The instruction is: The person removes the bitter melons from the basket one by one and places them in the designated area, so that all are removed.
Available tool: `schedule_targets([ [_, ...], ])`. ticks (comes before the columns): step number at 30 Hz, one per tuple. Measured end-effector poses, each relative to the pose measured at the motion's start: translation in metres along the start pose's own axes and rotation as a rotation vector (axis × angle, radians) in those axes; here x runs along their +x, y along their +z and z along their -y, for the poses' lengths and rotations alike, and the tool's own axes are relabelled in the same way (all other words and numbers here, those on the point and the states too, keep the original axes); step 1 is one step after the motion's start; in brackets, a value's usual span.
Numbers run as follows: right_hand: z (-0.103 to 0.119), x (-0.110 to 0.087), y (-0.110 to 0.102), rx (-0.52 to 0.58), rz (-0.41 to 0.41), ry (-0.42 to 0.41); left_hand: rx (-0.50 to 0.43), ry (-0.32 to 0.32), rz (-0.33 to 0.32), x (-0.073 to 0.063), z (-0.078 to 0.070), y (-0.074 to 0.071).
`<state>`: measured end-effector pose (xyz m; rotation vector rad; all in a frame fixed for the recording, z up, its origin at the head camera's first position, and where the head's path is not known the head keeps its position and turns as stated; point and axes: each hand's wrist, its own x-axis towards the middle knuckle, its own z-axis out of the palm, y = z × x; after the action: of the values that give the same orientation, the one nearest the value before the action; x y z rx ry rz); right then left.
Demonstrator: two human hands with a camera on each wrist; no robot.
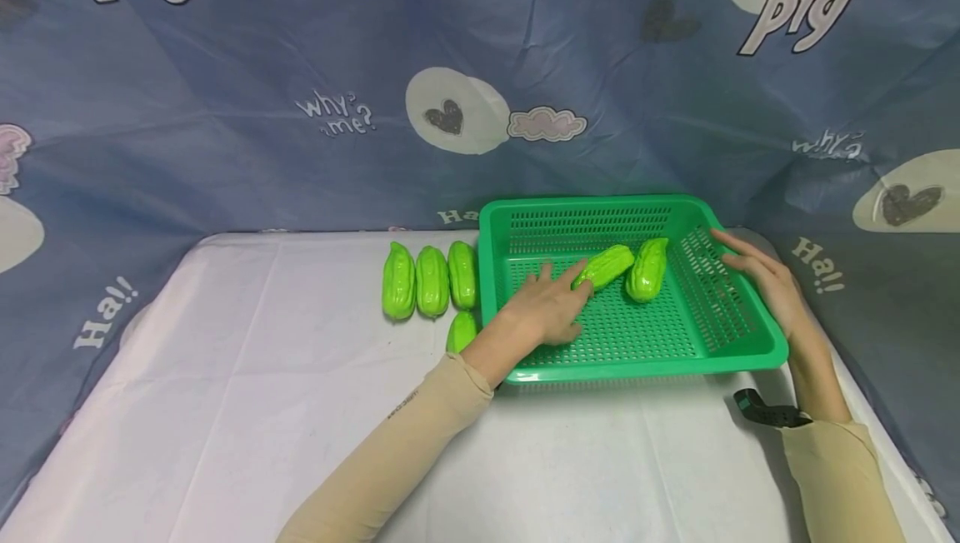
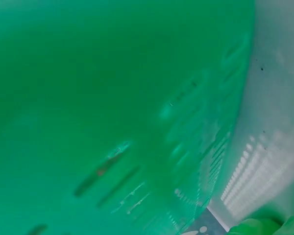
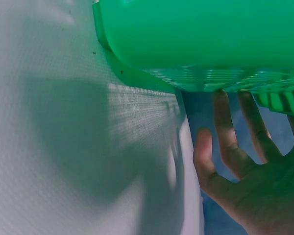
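Note:
My left hand (image 1: 551, 306) reaches over the near left of a green plastic basket (image 1: 592, 374), its fingers spread and touching the left end of a bitter melon (image 1: 611, 264). The thumb stands apart from that melon. Just right of it lies a second bitter melon (image 1: 647, 271), on the basket floor. My right hand (image 1: 768, 281) is outside the basket's right wall, fingers extended, fingertips at the rim. The right wrist view shows those fingers (image 3: 228, 129) spread, tips against the wall. Green basket wall (image 2: 88, 98) fills most of the left wrist view.
Left of the basket several bitter melons (image 1: 432, 281) lie on the white tablecloth (image 1: 300, 360), one (image 1: 462, 331) partly hidden by the basket and left arm. A blue printed curtain (image 1: 337, 168) hangs behind. A black device (image 1: 765, 410) is on the right wrist.

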<state>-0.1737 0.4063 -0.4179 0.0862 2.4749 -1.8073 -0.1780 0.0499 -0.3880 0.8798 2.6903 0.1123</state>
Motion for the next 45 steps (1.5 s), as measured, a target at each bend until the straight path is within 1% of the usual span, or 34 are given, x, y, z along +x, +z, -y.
schedule_targets([
  [2, 0.0002, -0.0001, 0.0001, 0.018, 0.0, 0.003, -0.01, 0.007, 0.02, -0.0007, 0.0001, 0.0001],
  [5, 0.0003, -0.0002, 0.0005, 0.036, 0.001, 0.005, -0.017, -0.003, 0.017, -0.0006, 0.0006, 0.0006],
  [7, 0.0003, -0.0003, 0.001, 0.024, 0.001, 0.004, -0.017, -0.016, 0.016, -0.0006, 0.0009, 0.0009],
  [10, 0.0, -0.0001, 0.0017, 0.005, 0.001, 0.003, 0.009, -0.027, 0.017, -0.001, 0.0016, 0.0012],
  [16, -0.0007, 0.0007, 0.0019, 0.005, 0.0, 0.011, 0.091, -0.041, -0.023, -0.003, 0.0027, 0.0017],
  [20, -0.0005, 0.0012, 0.002, -0.052, -0.003, 0.003, 0.099, -0.073, -0.045, -0.0041, 0.0038, 0.0005],
  [23, 0.0003, 0.0013, 0.0021, -0.111, -0.01, -0.005, 0.084, -0.076, -0.045, -0.0033, 0.0051, -0.0024],
  [27, 0.0012, 0.0003, 0.0027, -0.152, -0.01, -0.006, 0.008, -0.041, 0.023, 0.0001, 0.0072, -0.0048],
  [29, 0.0016, 0.0002, 0.0027, -0.159, -0.006, -0.011, -0.029, -0.034, 0.025, 0.0019, 0.0076, -0.0053],
  [30, 0.0017, 0.0002, 0.0027, -0.161, -0.006, -0.013, -0.034, -0.032, 0.011, 0.0027, 0.0076, -0.0054],
  [33, 0.0018, 0.0006, 0.0019, -0.12, -0.004, -0.004, 0.003, -0.041, -0.047, 0.004, 0.0067, -0.0062],
  [34, 0.0016, 0.0007, 0.0016, -0.104, -0.005, -0.005, 0.017, -0.047, -0.057, 0.0042, 0.0063, -0.0063],
  [36, 0.0012, 0.0005, 0.0013, -0.06, -0.005, 0.005, 0.045, -0.057, -0.046, 0.0046, 0.0057, -0.0059],
  [39, 0.0005, 0.0, 0.0009, -0.005, -0.005, 0.016, 0.046, -0.067, -0.021, 0.0044, 0.0051, -0.005],
  [41, 0.0006, 0.0, 0.0011, -0.002, -0.006, 0.017, 0.046, -0.07, -0.02, 0.0043, 0.0052, -0.0045],
  [45, 0.0006, 0.0003, 0.0018, -0.029, -0.007, 0.007, 0.039, -0.081, -0.031, 0.0041, 0.0063, -0.0039],
])
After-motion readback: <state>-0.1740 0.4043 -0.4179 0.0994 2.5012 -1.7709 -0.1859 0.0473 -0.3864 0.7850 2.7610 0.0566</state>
